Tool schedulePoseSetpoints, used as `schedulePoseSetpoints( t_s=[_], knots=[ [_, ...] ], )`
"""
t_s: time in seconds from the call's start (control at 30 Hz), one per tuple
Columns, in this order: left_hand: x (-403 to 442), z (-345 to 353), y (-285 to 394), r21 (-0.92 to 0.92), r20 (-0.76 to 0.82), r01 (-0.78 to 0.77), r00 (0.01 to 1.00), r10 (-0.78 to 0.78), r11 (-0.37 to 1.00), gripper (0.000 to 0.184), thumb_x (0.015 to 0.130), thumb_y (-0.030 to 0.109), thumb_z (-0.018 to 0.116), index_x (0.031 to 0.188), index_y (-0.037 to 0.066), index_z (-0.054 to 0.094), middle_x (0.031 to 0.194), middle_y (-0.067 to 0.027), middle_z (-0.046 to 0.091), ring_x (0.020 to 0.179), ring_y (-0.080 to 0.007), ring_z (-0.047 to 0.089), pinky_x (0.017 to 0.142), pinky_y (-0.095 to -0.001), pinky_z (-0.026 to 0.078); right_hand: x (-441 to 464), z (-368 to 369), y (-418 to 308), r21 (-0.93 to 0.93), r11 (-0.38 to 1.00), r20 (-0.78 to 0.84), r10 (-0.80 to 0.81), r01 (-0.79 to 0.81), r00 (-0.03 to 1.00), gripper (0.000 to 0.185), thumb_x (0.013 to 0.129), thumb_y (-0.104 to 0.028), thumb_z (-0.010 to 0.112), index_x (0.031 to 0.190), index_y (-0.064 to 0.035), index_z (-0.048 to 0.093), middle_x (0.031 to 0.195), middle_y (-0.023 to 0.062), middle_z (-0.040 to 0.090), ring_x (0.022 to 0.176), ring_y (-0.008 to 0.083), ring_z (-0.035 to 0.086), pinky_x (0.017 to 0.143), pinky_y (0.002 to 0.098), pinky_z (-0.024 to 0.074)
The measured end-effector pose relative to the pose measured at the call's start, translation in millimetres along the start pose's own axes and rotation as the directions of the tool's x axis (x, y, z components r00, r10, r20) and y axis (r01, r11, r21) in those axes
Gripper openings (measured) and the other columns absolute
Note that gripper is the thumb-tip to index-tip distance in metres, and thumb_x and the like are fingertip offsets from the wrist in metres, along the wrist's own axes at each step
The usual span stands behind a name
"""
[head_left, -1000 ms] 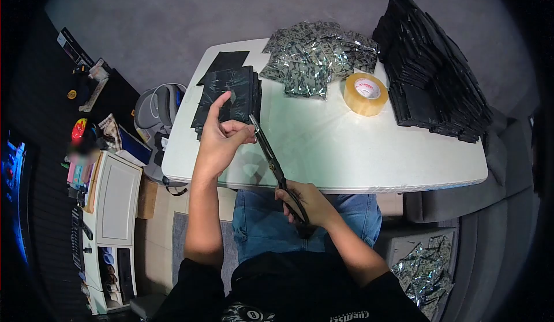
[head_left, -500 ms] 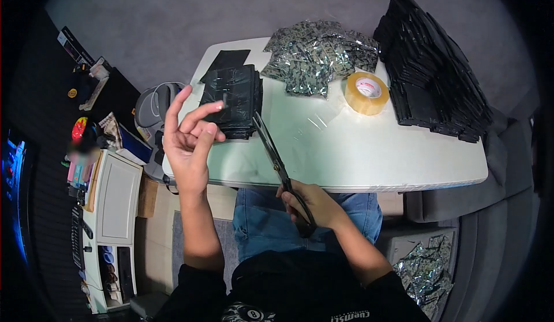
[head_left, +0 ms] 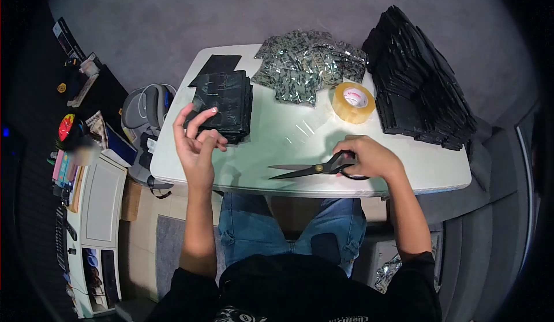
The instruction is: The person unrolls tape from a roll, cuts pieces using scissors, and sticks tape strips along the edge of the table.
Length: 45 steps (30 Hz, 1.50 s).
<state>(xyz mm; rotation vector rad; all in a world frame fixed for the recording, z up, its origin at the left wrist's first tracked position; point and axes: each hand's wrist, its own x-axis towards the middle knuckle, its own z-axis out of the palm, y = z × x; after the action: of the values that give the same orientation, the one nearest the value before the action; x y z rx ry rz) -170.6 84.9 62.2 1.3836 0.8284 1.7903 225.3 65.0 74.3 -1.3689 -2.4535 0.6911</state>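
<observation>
In the head view, my right hand (head_left: 374, 159) grips the handles of black scissors (head_left: 297, 171) above the table's front part. The blades are spread and point left. My left hand (head_left: 195, 149) is raised at the near side of a stack of black packets (head_left: 222, 98), its fingers curved and apart. A faint clear sheen shows by its fingertips; I cannot tell whether that is tape. Up from the scissors stands a roll of clear tape (head_left: 345, 113), with light streaks on the tabletop to its left.
Shiny camouflage-patterned packets (head_left: 306, 62) lie in a heap at the table's far side. A tall pile of black packets (head_left: 415, 85) fills the right end of the white table (head_left: 259, 163). Left of the table stand a grey chair (head_left: 144, 108) and a white cabinet (head_left: 104, 200).
My right hand has come up from the lap to above the table, and the scissors have swung round to point left with blades parted. My left hand stays near the stack.
</observation>
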Motion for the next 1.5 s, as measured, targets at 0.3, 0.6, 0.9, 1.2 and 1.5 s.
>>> schedulePoseSetpoints(
  t_s=[0.3,0.6,0.9,1.2,1.5],
  knots=[
    [-3.1,9.3,-65.2,-0.005,-0.021,0.05,0.999,-0.05,0.999,0.07,0.095,-0.009,0.061,0.157,0.003,0.031,0.138,-0.0244,0.064,0.074,-0.0126,0.066,0.063,-0.025,0.056,13.4,-12.6,44.2,-0.054,0.998,0.08,0.043,-0.039,0.996,0.05,0.073,-0.011,0.085,0.122,-0.0084,0.079,0.098,0.0137,0.071,0.094,0.0305,0.071,0.09,0.0402,0.0584],
    [-12.2,8.9,-82.9,-0.026,0.147,0.022,0.989,-0.018,0.999,0.084,0.092,-0.006,0.068,0.162,0.007,0.025,0.144,-0.0255,0.062,0.081,-0.0108,0.066,0.067,-0.0215,0.055,48.0,-3.0,-7.5,-0.265,0.964,-0.089,-0.001,-0.022,0.996,0.041,0.084,-0.009,0.08,0.125,-0.0068,0.078,0.12,0.017,0.071,0.113,0.0373,0.07,0.103,0.0444,0.0561],
    [-16.3,7.0,-75.5,-0.058,0.253,0.063,0.966,-0.046,0.996,0.087,0.094,-0.001,0.071,0.164,0.009,0.021,0.147,-0.0282,0.061,0.079,-0.0117,0.066,0.068,-0.0227,0.057,136.1,37.7,-55.2,-0.288,0.951,0.125,-0.081,0.114,0.989,0.045,0.083,-0.03,0.086,0.124,-0.0138,0.077,0.124,0.0129,0.073,0.127,0.0324,0.066,0.116,0.0546,0.0442],
    [-15.6,9.8,-80.5,-0.041,0.215,0.075,0.974,-0.064,0.996,0.09,0.094,-0.005,0.072,0.165,0.01,0.02,0.147,-0.0269,0.06,0.086,-0.0129,0.069,0.071,-0.0229,0.059,137.8,31.2,-44.1,-0.145,0.983,0.136,-0.094,0.114,0.986,0.02,0.085,-0.021,0.085,0.103,-0.0117,0.082,0.098,0.0115,0.075,0.103,0.0329,0.073,0.096,0.0455,0.056],
    [-26.4,23.5,-83.4,-0.026,0.205,0.062,0.977,-0.055,0.998,0.101,0.09,-0.004,0.08,0.166,0.013,0.014,0.151,-0.0244,0.056,0.111,-0.0203,0.07,0.093,-0.0343,0.061,112.5,18.2,-38.4,0.086,0.961,-0.255,-0.234,0.263,0.938,0.014,0.088,-0.016,0.086,0.095,-0.0067,0.079,0.092,0.0077,0.069,0.094,0.0259,0.068,0.085,0.0409,0.0542]
  ],
)
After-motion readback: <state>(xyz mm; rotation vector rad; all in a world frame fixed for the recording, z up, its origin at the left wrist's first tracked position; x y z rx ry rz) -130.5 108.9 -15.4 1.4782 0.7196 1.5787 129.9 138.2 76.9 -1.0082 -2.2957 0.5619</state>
